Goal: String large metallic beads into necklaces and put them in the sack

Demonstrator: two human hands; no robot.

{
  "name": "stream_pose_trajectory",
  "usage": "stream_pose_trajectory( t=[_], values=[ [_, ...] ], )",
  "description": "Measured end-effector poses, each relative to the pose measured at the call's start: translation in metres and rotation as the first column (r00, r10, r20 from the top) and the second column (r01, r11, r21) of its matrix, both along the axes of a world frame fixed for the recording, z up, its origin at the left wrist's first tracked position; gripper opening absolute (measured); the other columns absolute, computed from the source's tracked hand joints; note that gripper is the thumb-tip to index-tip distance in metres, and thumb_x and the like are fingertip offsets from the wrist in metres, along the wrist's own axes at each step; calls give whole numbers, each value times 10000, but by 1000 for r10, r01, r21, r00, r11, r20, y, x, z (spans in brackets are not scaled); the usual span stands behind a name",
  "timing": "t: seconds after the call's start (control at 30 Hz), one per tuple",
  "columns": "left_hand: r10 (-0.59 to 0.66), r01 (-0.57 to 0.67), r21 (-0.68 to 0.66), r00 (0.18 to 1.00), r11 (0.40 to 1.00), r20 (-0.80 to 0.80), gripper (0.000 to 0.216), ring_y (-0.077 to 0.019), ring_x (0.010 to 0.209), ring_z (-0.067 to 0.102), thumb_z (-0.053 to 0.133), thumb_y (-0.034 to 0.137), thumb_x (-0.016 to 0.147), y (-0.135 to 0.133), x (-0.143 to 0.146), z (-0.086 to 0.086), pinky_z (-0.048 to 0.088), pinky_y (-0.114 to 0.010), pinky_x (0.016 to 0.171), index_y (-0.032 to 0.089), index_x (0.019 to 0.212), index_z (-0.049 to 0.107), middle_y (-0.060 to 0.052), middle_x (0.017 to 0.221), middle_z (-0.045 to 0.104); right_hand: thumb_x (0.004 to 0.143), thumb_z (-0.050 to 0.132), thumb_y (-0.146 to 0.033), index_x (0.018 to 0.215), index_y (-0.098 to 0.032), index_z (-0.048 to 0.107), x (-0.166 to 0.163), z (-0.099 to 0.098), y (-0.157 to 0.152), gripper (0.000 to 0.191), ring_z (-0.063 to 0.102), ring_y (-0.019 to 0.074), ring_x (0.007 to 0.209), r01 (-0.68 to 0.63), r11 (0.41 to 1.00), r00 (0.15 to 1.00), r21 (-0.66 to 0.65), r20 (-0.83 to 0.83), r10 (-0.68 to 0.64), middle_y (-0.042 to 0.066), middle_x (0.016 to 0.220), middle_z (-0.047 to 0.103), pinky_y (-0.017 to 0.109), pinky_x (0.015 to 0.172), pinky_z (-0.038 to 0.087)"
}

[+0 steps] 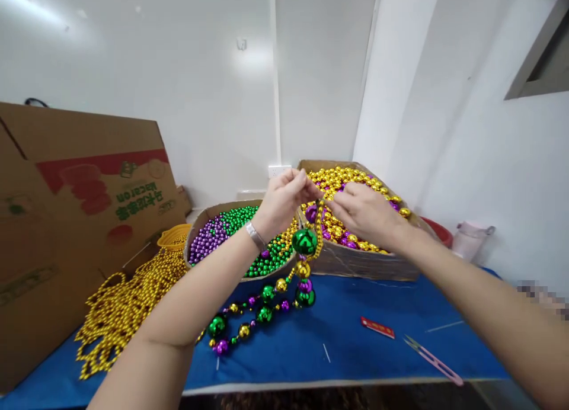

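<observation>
My left hand (pixel 284 199) and my right hand (pixel 362 211) are raised over the table, fingers pinched together on the top of a bead string (pixel 306 262). The string carries large green, gold and purple balls and small gold beads. It hangs down from my fingers and trails onto the blue table cover (pixel 347 339) toward the lower left. A silver bracelet sits on my left wrist.
A box of gold balls (pixel 355 185) stands behind my hands, a box of green and purple beads (pixel 231 232) to its left. Gold bead strands (pixel 128 297) pile at the left beside a big carton (pixel 66 208). A red packet (pixel 377 327) and pink snips (pixel 433 360) lie front right.
</observation>
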State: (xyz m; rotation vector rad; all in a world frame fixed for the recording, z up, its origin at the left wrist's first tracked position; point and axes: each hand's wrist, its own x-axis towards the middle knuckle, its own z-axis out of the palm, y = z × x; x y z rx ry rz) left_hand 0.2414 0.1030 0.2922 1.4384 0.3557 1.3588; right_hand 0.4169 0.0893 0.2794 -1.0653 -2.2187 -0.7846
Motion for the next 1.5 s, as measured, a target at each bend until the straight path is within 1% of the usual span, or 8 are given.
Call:
stream_pose_trajectory(
  t=[0.23, 0.47, 0.57, 0.67, 0.77, 1.07, 1.3, 1.5],
  values=[
    [174, -173, 92, 985, 981, -5, 224, -120, 694, 644, 513, 270, 866, 5, -1, 83, 504, -266, 684, 157, 675, 480, 18, 623, 555, 927, 326, -381, 633, -154, 584, -6, 89, 1, 452, 419, 115, 579, 66, 979, 994, 191, 78, -82, 8, 609, 437, 265, 565, 321],
    [195, -204, 145, 978, 968, 71, 257, -148, 780, 663, 443, 243, 893, -5, 1, 161, 499, -241, 698, 135, 660, 460, 28, 593, 511, 935, 370, -351, 739, -69, 651, -21, 172, -21, 443, 557, 175, 764, 201, 941, 974, 273, 48, -222, 70, 698, 581, 341, 676, 369],
    [162, -178, 153, 980, 972, 113, 303, -166, 842, 664, 347, 202, 918, -18, 1, 185, 479, -237, 692, 126, 637, 432, 36, 592, 470, 939, 352, -351, 799, -33, 671, -26, 196, -31, 472, 568, 210, 877, 225, 922, 966, 314, 50, -253, 94, 759, 621, 357, 702, 359],
    [188, -201, 180, 978, 963, 85, 338, -210, 969, 628, 268, 204, 920, -25, -1, 195, 443, -278, 735, 101, 645, 435, 33, 668, 456, 937, 269, -409, 801, -31, 673, -26, 206, -33, 569, 564, 204, 901, 217, 908, 961, 359, 85, -264, 67, 776, 636, 343, 682, 336],
    [218, -223, 224, 975, 949, 45, 310, -206, 969, 621, 317, 204, 918, -27, -3, 196, 446, -306, 762, 95, 661, 451, 19, 738, 498, 939, 260, -401, 800, -45, 665, -24, 206, -31, 557, 556, 175, 875, 213, 894, 952, 394, 122, -280, 59, 793, 631, 323, 656, 323],
    [251, -265, 249, 964, 932, 85, 291, -93, 523, 553, 475, 193, 876, -22, -1, 177, 473, -250, 611, 177, 589, 430, 33, 512, 476, 944, 314, -350, 663, -114, 615, -11, 189, -20, 474, 513, 155, 712, 149, 871, 938, 469, 212, -275, 51, 697, 520, 284, 585, 316],
    [169, -174, 191, 985, 966, 46, 289, -69, 447, 494, 489, 174, 852, -1, -8, 115, 452, -246, 579, 179, 570, 425, 51, 484, 468, 937, 333, -328, 621, -136, 591, 1, 134, -8, 451, 422, 141, 624, 34, 919, 905, 393, 378, -195, 47, 655, 483, 289, 572, 275],
    [88, -88, 187, 996, 979, 7, 282, -77, 467, 513, 498, 163, 849, 8, -8, 68, 449, -253, 568, 174, 570, 452, 42, 506, 484, 945, 323, -285, 647, -158, 580, 11, 91, -4, 413, 374, 143, 603, 51, 958, 886, 282, 429, -173, 49, 655, 491, 289, 576, 263]
  ],
)
